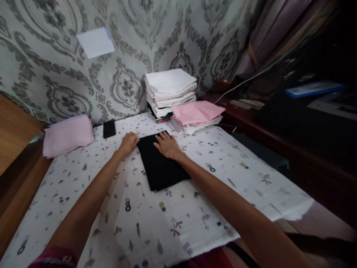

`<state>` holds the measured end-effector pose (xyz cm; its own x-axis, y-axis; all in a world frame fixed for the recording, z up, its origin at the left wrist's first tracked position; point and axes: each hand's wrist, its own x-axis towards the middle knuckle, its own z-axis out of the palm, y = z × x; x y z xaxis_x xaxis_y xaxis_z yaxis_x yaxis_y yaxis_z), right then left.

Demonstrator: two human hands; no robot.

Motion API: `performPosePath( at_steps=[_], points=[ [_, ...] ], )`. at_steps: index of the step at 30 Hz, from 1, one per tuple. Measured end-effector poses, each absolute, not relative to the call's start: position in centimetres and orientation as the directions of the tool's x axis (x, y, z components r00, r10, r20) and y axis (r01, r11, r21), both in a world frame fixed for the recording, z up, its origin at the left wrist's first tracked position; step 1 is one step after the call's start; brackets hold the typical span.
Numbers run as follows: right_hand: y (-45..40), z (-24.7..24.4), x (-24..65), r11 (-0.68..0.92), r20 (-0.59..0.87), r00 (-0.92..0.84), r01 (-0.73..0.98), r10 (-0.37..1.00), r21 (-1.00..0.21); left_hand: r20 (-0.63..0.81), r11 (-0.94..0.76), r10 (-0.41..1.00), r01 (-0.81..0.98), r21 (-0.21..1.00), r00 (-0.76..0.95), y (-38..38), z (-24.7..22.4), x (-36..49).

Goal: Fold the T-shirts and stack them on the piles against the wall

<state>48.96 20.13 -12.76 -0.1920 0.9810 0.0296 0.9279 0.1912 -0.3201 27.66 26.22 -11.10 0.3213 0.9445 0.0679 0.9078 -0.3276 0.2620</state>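
Note:
A folded black cloth [161, 167] lies flat on the white patterned tablecloth [117, 223] in front of me. My right hand [167, 145] rests palm down on its upper part, fingers spread. At the cloth's upper left corner is my left hand [129, 143], its fingers curled in against that corner. Whether the left fingers pinch the fabric or only press beside it is hard to see, but they are closed at the edge.
Behind the cloth stands a tall stack of folded white cloths [170, 87], with a pink-topped stack [198, 113] beside it. Folded pale pink cloths [68, 137] and a black phone [109, 128] lie at the left. A paper [96, 42] hangs on the patterned wall. Dark furniture [306, 149] borders the right.

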Motion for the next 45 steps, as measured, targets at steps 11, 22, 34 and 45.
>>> performPosePath(
  at_steps=[11, 22, 34, 45],
  points=[
    [19.9, -11.7, 49.0, 0.160, -0.024, -0.181, 0.916, 0.983, -0.367, 0.000, -0.809, 0.549, 0.532, 0.249, 0.836, 5.6, -11.5, 29.6],
    [20.1, -11.4, 49.5, 0.136, -0.041, -0.165, 0.908, 0.985, -0.395, -0.097, -0.347, 0.933, 0.938, 0.012, 0.346, 3.3, -8.9, 32.4],
    [19.9, -10.6, 49.8, 0.129, -0.039, -0.155, 0.917, 0.987, -0.378, -0.091, -0.052, 0.980, 0.673, 0.738, 0.176, 3.0, -9.9, 31.1],
    [26.7, -7.3, 51.1, 0.285, -0.152, -0.379, 0.857, 0.913, -0.429, -0.576, 0.532, 0.813, 0.294, 0.794, 0.085, 7.4, -8.7, 32.3]
  ],
)
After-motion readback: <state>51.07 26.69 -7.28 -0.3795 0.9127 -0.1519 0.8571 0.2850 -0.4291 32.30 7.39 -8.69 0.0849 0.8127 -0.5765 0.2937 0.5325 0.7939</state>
